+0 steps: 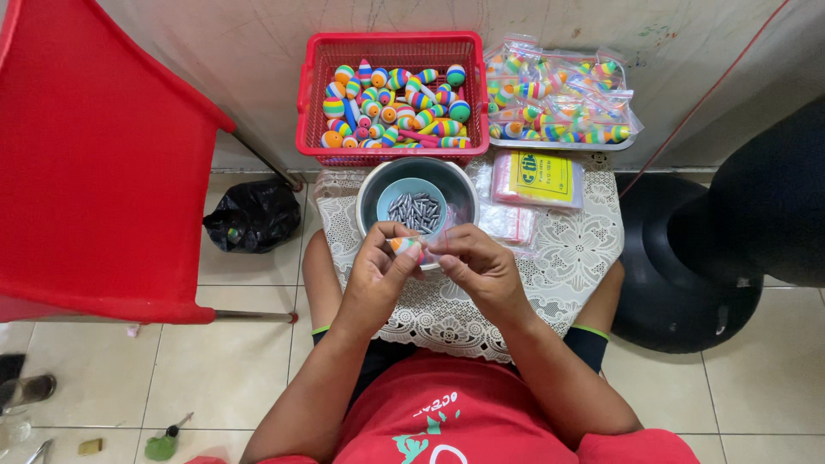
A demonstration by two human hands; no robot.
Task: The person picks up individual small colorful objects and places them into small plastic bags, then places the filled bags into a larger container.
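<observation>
A lace-covered tabletop (567,258) carries a red basket (391,43) of striped floats and a steel bowl (371,185) of metal pieces. Over the bowl, left hand (375,273) fingers pinch one striped float (402,246); right hand (481,266) fingers close beside it, likely on a clear bag. Steadying the float seems wise.

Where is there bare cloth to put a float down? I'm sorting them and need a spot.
Bare lace cloth lies right of the right hand, below the yellow packet. A narrower strip shows left of the metal bowl, beside the left hand. The back is crowded: red basket, bagged floats.
</observation>
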